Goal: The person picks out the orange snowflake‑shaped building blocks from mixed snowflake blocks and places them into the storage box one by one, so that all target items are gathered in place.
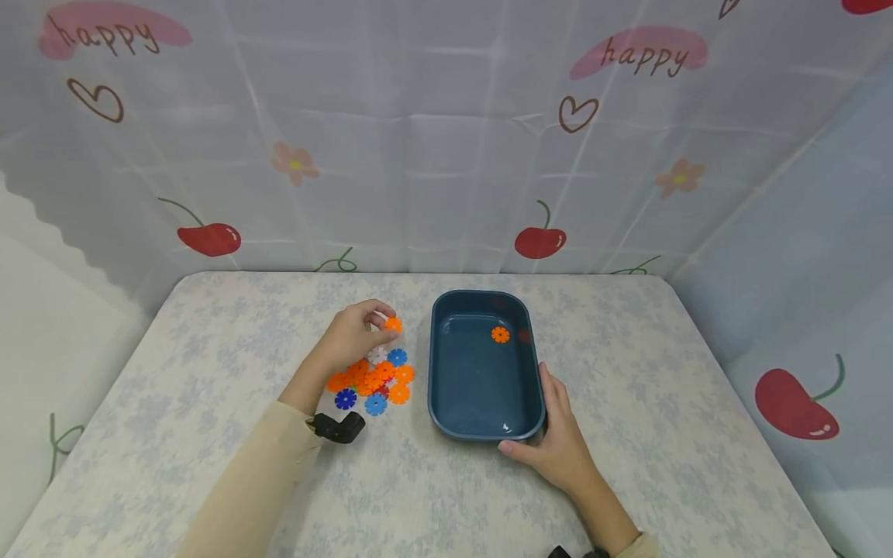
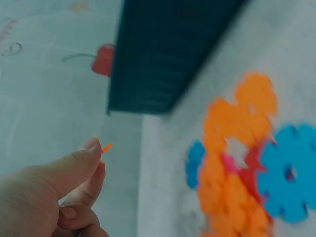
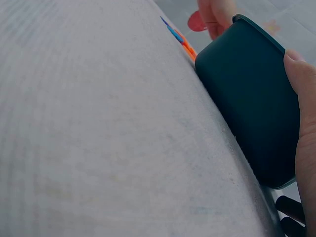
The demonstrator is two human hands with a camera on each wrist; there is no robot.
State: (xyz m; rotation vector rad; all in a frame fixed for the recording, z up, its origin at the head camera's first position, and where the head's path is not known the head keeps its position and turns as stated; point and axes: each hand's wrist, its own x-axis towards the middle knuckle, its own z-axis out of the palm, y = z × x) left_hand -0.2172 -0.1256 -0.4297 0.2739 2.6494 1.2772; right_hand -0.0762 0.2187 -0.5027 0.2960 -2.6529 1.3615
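Note:
My left hand (image 1: 356, 333) pinches an orange snowflake disc (image 1: 394, 325) between thumb and fingertips, above the far end of a pile of snowflake discs. In the left wrist view the pinched disc (image 2: 106, 148) shows edge-on. The pile holds several orange discs (image 1: 400, 394), with light blue (image 1: 375, 404), dark blue (image 1: 345, 399), white and red ones among them. To its right stands a dark blue rectangular tub (image 1: 446, 387), with one orange disc (image 1: 500, 335) lying inside. My right hand (image 1: 558, 438) holds the tub's near right corner, thumb on the near rim and fingers along the right side.
A pale floral cloth covers the table (image 1: 209, 349). Behind it hangs a white curtain (image 1: 418, 155) printed with cherries and hearts. A black strap mount (image 1: 339, 427) sits on my left wrist, between the pile and my sleeve.

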